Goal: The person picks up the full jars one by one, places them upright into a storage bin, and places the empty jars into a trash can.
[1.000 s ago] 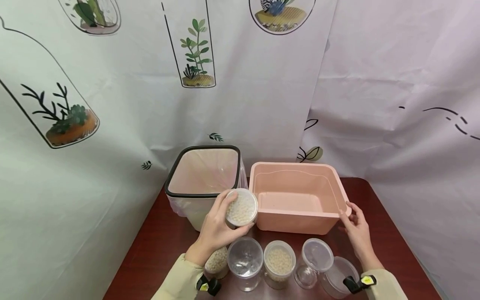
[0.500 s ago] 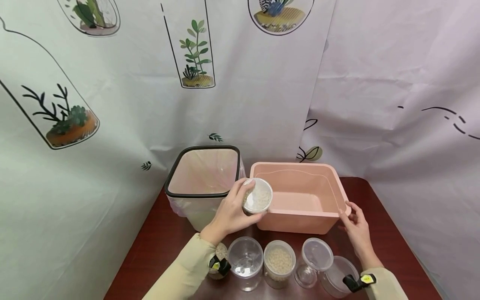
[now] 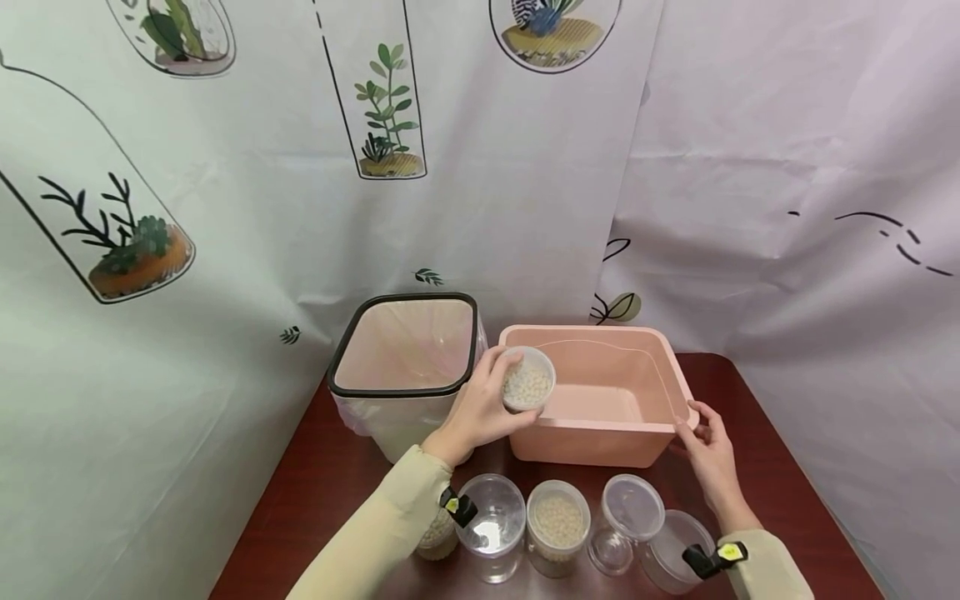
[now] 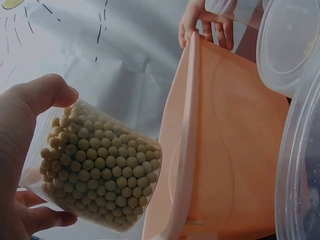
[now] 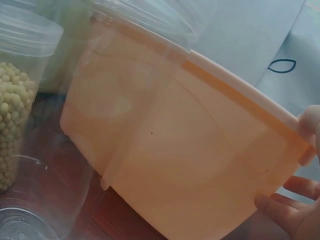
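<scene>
My left hand (image 3: 480, 412) grips a clear lidded jar (image 3: 528, 379) over the front left edge of a pink plastic bin (image 3: 592, 446). Small round soybeans (image 4: 105, 165) fill much of the jar, which is tilted in the left wrist view, thumb on one side and fingers on the other. At the bin's front right corner, my right hand (image 3: 712, 458) pinches the rim, thumb on top and fingers by the outer wall (image 5: 200, 160). The bin's inside holds nothing that shows.
Along the table's (image 3: 300, 500) front stand a soybean jar (image 3: 437, 537) partly behind my sleeve, a clear jar (image 3: 491, 521), another soybean jar (image 3: 558, 525), a stemmed lidded jar (image 3: 630, 512) and a low jar (image 3: 678, 550). A black-rimmed, lined trash can (image 3: 405, 417) stands left of the bin.
My left hand has carried the soybean jar right and a little away from me, from beside the trash can to over the pink bin's edge. My right hand keeps its place.
</scene>
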The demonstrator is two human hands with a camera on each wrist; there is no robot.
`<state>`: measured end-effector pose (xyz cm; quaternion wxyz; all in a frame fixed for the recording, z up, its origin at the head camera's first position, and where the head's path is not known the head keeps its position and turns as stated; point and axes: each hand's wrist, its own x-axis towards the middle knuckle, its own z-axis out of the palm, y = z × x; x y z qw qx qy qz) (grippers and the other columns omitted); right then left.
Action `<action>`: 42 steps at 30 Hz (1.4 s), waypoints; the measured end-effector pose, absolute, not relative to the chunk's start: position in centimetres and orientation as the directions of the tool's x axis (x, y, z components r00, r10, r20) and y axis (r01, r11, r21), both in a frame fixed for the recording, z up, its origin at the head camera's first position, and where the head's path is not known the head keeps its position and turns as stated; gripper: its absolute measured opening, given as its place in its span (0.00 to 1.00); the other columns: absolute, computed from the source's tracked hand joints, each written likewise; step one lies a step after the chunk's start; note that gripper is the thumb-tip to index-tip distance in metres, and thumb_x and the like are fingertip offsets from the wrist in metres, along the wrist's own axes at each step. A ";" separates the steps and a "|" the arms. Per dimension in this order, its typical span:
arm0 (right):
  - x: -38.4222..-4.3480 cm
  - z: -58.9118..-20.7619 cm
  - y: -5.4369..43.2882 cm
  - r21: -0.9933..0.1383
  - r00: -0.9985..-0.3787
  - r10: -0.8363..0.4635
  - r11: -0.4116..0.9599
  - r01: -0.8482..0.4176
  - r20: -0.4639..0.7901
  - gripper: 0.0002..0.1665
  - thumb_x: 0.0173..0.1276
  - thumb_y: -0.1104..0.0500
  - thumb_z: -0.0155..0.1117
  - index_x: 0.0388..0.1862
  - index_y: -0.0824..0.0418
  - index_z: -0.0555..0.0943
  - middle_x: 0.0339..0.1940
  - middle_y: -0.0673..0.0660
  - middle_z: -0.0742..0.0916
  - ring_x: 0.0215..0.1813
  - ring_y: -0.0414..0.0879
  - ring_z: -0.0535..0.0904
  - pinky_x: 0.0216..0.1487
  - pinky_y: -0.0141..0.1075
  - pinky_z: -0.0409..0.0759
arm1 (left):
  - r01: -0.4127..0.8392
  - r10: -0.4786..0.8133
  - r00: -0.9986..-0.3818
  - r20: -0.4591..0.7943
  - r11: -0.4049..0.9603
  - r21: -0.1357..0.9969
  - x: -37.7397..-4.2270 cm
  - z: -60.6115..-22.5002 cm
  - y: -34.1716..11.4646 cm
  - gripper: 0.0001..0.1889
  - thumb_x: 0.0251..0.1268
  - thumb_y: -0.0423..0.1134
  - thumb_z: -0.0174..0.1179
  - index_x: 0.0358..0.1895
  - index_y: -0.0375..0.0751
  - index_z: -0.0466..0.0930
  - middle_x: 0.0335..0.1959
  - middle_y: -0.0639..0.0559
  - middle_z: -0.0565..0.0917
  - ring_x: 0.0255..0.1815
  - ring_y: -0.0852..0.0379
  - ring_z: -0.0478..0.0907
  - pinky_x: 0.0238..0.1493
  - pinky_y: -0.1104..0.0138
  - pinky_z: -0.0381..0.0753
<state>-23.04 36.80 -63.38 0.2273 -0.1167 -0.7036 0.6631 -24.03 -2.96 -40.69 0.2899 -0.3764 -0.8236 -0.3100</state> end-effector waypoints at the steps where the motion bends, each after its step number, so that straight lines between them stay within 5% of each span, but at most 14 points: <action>1: -23.1 -63.4 36.8 -0.986 -0.868 0.468 0.092 -0.137 0.165 0.33 0.62 0.50 0.65 0.65 0.44 0.66 0.43 0.62 0.75 0.37 0.40 0.81 0.29 0.31 0.80 | 0.800 0.440 -0.549 0.710 0.524 0.294 -24.2 -40.7 -2.8 0.39 0.35 0.50 0.73 0.55 0.40 0.69 0.53 0.43 0.70 0.47 0.52 0.72 0.40 0.64 0.77; 16: -23.0 -62.8 36.2 -0.986 -0.868 0.468 0.090 -0.137 0.164 0.32 0.62 0.50 0.65 0.65 0.44 0.67 0.42 0.61 0.75 0.37 0.40 0.81 0.30 0.33 0.81 | 0.751 0.491 -0.631 0.601 0.578 0.317 -26.2 -40.8 -1.4 0.38 0.36 0.52 0.73 0.54 0.40 0.70 0.50 0.46 0.71 0.43 0.55 0.73 0.37 0.65 0.78; 34: -23.1 -63.3 36.5 -0.986 -0.864 0.477 0.111 -0.121 0.160 0.32 0.63 0.49 0.64 0.66 0.42 0.66 0.44 0.61 0.76 0.39 0.42 0.80 0.32 0.31 0.80 | 0.582 0.480 -0.813 0.330 0.694 0.423 -28.7 -42.2 0.5 0.37 0.41 0.56 0.70 0.56 0.46 0.68 0.51 0.47 0.70 0.41 0.53 0.76 0.38 0.61 0.77; 42: -22.9 -63.2 36.3 -0.976 -0.856 0.475 0.169 -0.136 0.201 0.31 0.63 0.48 0.64 0.65 0.41 0.66 0.40 0.56 0.77 0.37 0.38 0.79 0.31 0.29 0.79 | 0.565 0.528 -0.822 0.215 0.705 0.428 -29.4 -43.3 0.8 0.37 0.41 0.55 0.70 0.58 0.47 0.68 0.54 0.46 0.69 0.44 0.50 0.75 0.40 0.58 0.77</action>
